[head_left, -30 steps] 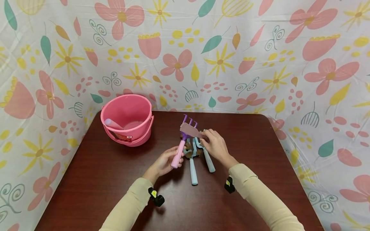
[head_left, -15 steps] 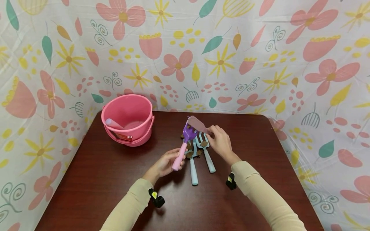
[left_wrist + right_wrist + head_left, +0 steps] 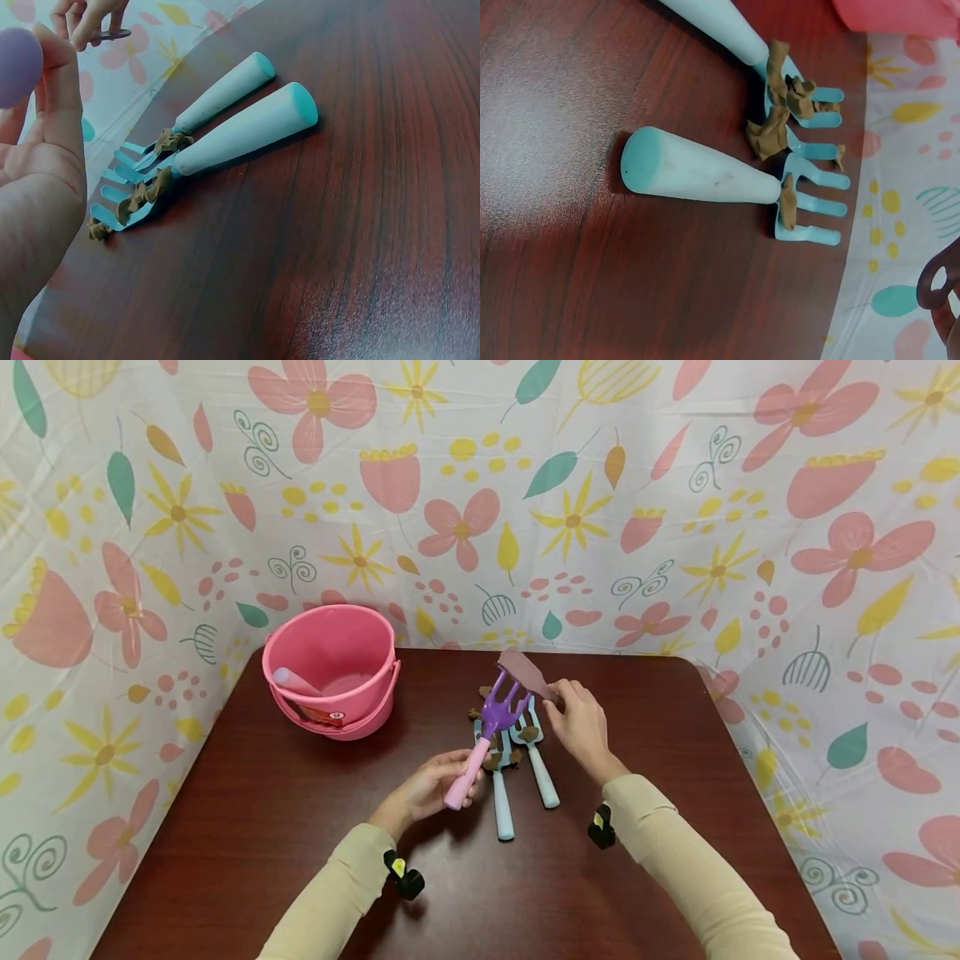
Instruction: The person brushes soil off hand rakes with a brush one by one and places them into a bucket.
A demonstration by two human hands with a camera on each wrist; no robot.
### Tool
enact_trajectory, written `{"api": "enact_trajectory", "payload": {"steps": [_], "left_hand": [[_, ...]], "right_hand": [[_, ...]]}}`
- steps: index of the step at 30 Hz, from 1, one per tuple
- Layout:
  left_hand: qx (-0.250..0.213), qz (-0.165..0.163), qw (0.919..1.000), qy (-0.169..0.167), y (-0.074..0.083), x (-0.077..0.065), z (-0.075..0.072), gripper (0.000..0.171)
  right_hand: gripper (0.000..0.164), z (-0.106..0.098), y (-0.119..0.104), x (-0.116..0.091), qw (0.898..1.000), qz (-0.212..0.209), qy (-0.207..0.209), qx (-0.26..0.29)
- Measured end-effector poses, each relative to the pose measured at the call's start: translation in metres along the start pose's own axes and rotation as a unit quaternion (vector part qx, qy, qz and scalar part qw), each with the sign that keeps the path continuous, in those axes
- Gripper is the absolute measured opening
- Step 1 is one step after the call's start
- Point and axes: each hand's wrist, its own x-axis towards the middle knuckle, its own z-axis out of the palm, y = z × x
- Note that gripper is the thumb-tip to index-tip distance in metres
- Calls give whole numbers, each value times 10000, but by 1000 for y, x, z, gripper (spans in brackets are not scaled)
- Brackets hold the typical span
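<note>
"What are you getting closest to you?"

"I'm seeing two tan sleeves (image 3: 326, 893) reaching in from the bottom of the head view, each wearing a black wrist camera (image 3: 408, 881)."

"And the left hand?"

"The left hand (image 3: 431, 787) is sitting just below centre, its fingers curling round the pink handle of a purple fork (image 3: 481, 746). The fork is slanting up and right out of that grip, tines pointing away."

"Below that?"

"Two pale blue forks, a near one (image 3: 502, 808) and a right-hand one (image 3: 544, 782), are lying between the hands on the dark table (image 3: 675, 735), with brown clumps (image 3: 492, 762) sitting on their tines."

"The right hand?"

"Right of centre, the right hand (image 3: 581, 722) is pinching a mauve scraper (image 3: 527, 673) by its narrow end. The scraper is jutting up and left, overlapping the purple tines; I'm not managing to tell whether they're touching."

"Farther off?"

"Left of centre, a pink bucket (image 3: 363, 714) is standing before a flowered cloth (image 3: 465, 435)."
</note>
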Motion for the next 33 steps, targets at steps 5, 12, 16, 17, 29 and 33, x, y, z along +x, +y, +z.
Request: {"api": "enact_trajectory", "payload": {"steps": [5, 12, 16, 17, 29, 33], "left_hand": [[308, -151, 9993, 149, 0, -2, 2, 32], [551, -257, 9975, 366, 8, -4, 1, 32], [842, -343, 9941, 598, 13, -4, -1, 31], [971, -342, 9920, 727, 14, -4, -1, 32], [3134, 185, 9183, 2411, 25, 3, 4, 37], [4434, 335, 8600, 2503, 36, 2, 9, 32]], "right_hand": [[22, -2, 4, -3, 9998, 186, -8, -106], [24, -6, 12, -12, 9996, 220, -120, -144], [25, -9, 16, -16, 9993, 260, -176, -212], [25, -10, 17, -16, 9992, 276, -198, -230], [25, -11, 23, -22, 9981, 374, -340, -349], [25, -11, 24, -23, 9980, 367, -316, -402]]}}
